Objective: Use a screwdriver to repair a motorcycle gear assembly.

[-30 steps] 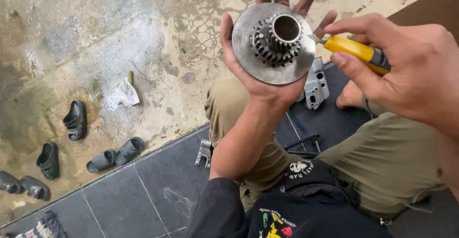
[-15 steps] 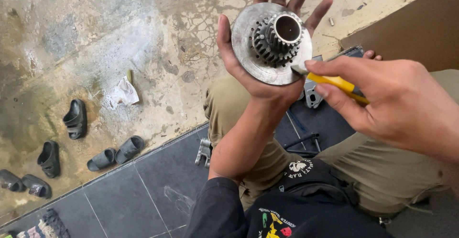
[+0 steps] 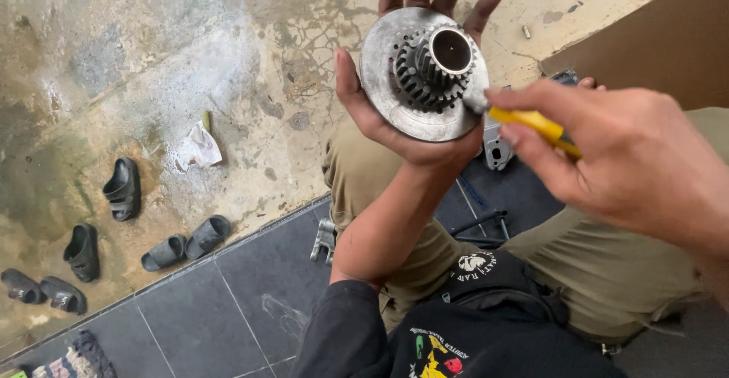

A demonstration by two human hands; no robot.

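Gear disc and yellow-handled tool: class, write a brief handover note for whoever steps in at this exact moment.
Left hand: palm up, cradles the gear disc, toothed hub facing the camera.
Right hand: fingers pinch the yellow-handled tool, its tip at the disc's right rim beside the hub.
Done: cannot tell.
Left: work at the rim appears under way.
Nearby: small metal parts on the dark tiles between the knees.

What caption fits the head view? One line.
Left hand cradles a toothed metal disc; right hand works it with a yellow-handled tool.
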